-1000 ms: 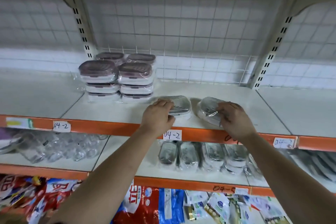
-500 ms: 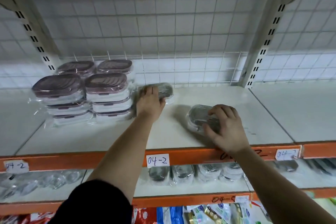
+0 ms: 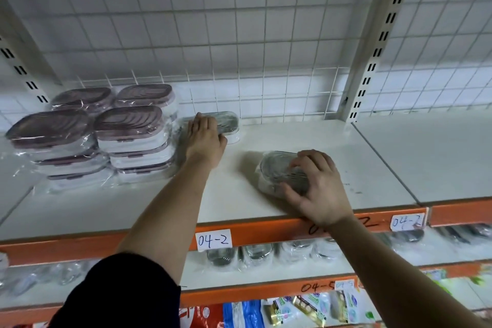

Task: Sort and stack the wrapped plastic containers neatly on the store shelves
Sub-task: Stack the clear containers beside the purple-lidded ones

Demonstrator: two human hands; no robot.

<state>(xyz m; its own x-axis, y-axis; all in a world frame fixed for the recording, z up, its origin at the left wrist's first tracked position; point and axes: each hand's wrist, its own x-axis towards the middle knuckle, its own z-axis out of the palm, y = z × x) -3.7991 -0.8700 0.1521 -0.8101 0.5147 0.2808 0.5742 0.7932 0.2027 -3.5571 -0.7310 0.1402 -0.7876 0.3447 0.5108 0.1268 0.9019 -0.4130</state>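
The step in hand looks like lining up two loose wrapped containers beside the goods already stacked on the upper shelf (image 3: 314, 138). The left hand (image 3: 205, 138) reaches to the far side and lies on the far grey container (image 3: 229, 125), fingers stretched flat over its lid, pressing rather than clasping. That container sits at the back against the wire grid (image 3: 239, 34), just right of the purple-lidded stacks (image 3: 106, 136). The right hand (image 3: 319, 189) is curled over the near grey container (image 3: 277, 170), fingers across the lid and thumb on its near side, gripping it through the wrap. This one lies close to the orange shelf edge (image 3: 266, 229) and turned at an angle, apart from the far one. Next, I judge, the near container needs turning square and either sliding in front of the far one or lifting on top of it. The loose wrap may slip or bunch, so a firm hold on the body matters. More grey containers (image 3: 255, 253) sit on the shelf below.
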